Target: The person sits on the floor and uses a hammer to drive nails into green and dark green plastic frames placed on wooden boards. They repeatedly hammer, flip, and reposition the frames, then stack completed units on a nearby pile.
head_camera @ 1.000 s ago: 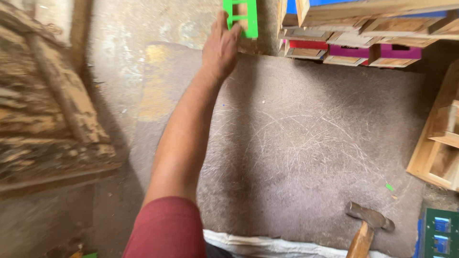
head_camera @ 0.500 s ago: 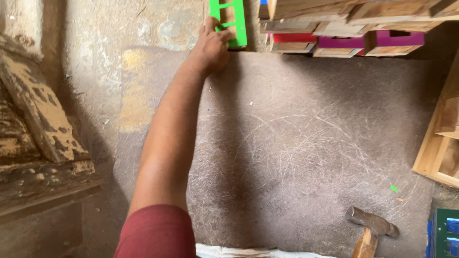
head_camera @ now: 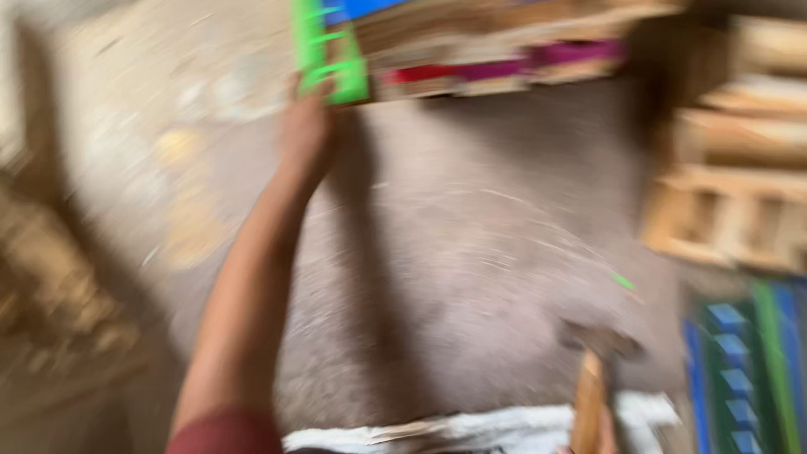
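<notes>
Stretching across the brown floor (head_camera: 471,269), the left arm ends in the left hand (head_camera: 307,126), grasping a green wooden frame (head_camera: 329,55) beside stacked painted pieces (head_camera: 504,50). Lower right, a hammer (head_camera: 593,370); its holding hand is barely visible, grip unclear.

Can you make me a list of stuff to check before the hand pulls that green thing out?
1. Left hand on the green frame piece: ok, it touches the lower edge.
2. Fingers closed around it: cannot tell, the picture is blurred.
3. Green piece free of the stack of painted wooden pieces: not ok, it leans against them.
4. Grey mat bare below the arm: ok.
5. Hammer out of the way: ok, it is near the bottom edge, apart from the arm.
6. Right hand: cannot tell, barely in view.
</notes>
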